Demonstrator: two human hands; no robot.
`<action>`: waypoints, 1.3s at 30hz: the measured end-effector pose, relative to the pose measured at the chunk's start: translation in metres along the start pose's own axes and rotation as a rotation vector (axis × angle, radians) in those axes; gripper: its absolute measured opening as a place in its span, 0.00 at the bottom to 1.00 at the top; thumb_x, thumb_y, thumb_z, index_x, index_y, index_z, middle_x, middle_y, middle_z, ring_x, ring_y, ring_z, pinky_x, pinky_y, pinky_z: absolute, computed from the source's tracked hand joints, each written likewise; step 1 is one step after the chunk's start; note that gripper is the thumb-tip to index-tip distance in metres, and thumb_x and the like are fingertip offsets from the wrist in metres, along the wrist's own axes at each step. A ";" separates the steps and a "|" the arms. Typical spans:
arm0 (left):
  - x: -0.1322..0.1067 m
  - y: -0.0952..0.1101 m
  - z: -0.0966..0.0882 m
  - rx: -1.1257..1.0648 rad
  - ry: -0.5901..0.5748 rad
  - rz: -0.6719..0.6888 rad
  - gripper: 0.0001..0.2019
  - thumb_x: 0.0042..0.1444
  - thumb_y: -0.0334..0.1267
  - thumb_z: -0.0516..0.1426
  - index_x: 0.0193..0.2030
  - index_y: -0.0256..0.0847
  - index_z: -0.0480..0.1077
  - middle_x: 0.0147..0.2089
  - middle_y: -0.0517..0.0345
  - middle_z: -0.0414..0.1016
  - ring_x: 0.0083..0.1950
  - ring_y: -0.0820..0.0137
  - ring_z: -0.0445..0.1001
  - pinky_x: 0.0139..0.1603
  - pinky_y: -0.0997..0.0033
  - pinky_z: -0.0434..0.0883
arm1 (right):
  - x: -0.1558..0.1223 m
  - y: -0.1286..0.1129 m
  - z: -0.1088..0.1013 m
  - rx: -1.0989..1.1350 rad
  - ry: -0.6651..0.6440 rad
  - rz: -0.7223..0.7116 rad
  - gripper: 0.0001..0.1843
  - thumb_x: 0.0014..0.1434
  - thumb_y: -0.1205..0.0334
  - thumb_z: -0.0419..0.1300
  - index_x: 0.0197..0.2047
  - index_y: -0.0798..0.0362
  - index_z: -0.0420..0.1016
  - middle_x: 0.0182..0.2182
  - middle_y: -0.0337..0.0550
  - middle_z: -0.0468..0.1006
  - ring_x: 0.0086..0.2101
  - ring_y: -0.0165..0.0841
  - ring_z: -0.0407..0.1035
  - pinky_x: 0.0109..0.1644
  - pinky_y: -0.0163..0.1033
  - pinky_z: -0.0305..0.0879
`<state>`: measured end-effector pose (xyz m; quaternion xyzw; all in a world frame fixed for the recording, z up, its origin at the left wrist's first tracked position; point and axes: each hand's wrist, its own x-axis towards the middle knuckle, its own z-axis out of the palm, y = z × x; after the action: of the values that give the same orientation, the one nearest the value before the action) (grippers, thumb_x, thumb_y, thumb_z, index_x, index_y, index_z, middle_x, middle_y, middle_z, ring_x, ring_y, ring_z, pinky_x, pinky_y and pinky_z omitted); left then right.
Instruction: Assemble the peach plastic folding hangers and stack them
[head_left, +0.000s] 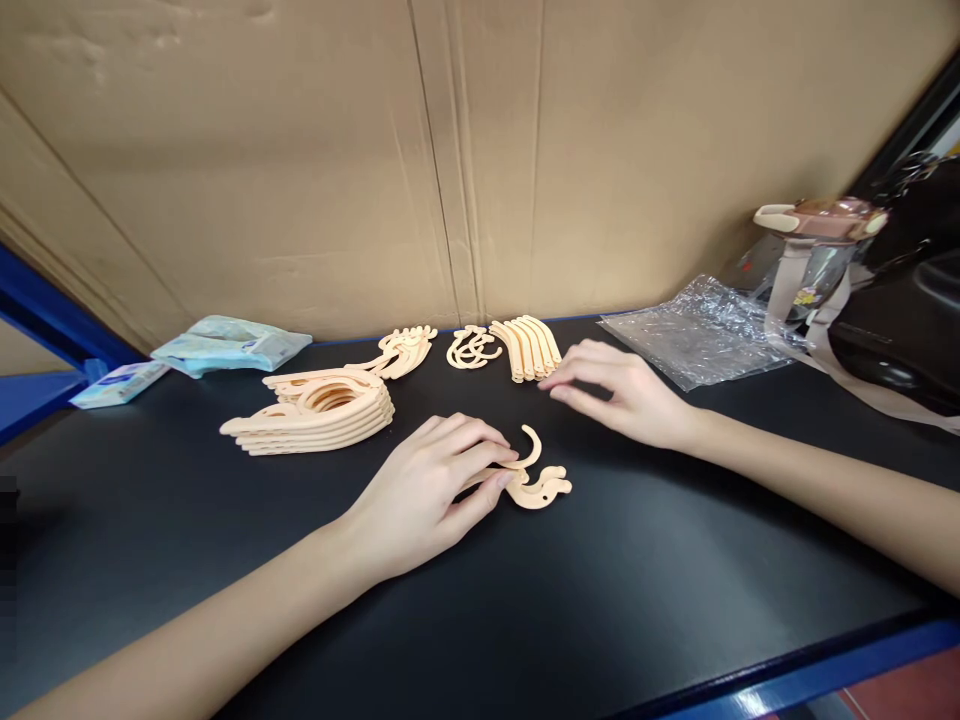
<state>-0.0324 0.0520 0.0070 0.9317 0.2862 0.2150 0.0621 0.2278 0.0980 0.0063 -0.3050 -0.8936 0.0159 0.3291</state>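
Observation:
My left hand (442, 485) pinches a beige plastic folding hanger (536, 490) low over the black table; its curved hook (533, 447) sticks up past my fingertips, and my fingers cover the other end. My right hand (619, 395) is held with thumb and fingers slightly apart, its fingertips beside the near end of a row of curved beige hanger arms (529, 348). Nothing shows between those fingers. Left of that row lies a small heap of loose beige hooks (472, 347).
Stacked beige hanger pieces (322, 410) lie on the left, with more curved pieces (407, 350) behind. Tissue packs (232, 345) sit at the far left. Clear plastic film (686, 330), a strapped bottle (821, 250) and a black bag (900, 300) are at right. Cardboard (300, 150) walls the back.

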 end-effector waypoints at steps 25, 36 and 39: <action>0.000 -0.002 0.001 -0.026 -0.052 -0.041 0.09 0.67 0.34 0.50 0.48 0.41 0.71 0.48 0.56 0.76 0.47 0.66 0.70 0.47 0.63 0.65 | 0.000 0.034 0.002 -0.356 -0.094 0.276 0.20 0.70 0.61 0.45 0.43 0.53 0.79 0.46 0.44 0.82 0.48 0.40 0.71 0.54 0.47 0.57; 0.001 -0.003 0.002 -0.024 -0.048 -0.032 0.10 0.67 0.34 0.50 0.48 0.41 0.71 0.47 0.56 0.76 0.47 0.66 0.70 0.48 0.63 0.65 | -0.001 0.033 0.001 -0.386 -0.100 0.297 0.20 0.70 0.57 0.48 0.40 0.53 0.81 0.45 0.47 0.79 0.47 0.41 0.68 0.53 0.48 0.58; 0.002 -0.002 0.001 -0.025 -0.056 -0.035 0.10 0.67 0.34 0.50 0.48 0.40 0.71 0.47 0.56 0.76 0.47 0.66 0.70 0.48 0.63 0.65 | -0.001 0.034 0.002 -0.400 -0.074 0.302 0.19 0.70 0.57 0.48 0.45 0.53 0.80 0.47 0.48 0.77 0.48 0.42 0.68 0.53 0.48 0.59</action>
<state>-0.0318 0.0542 0.0065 0.9312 0.2981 0.1915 0.0856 0.2455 0.1249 -0.0034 -0.4931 -0.8347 -0.1011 0.2233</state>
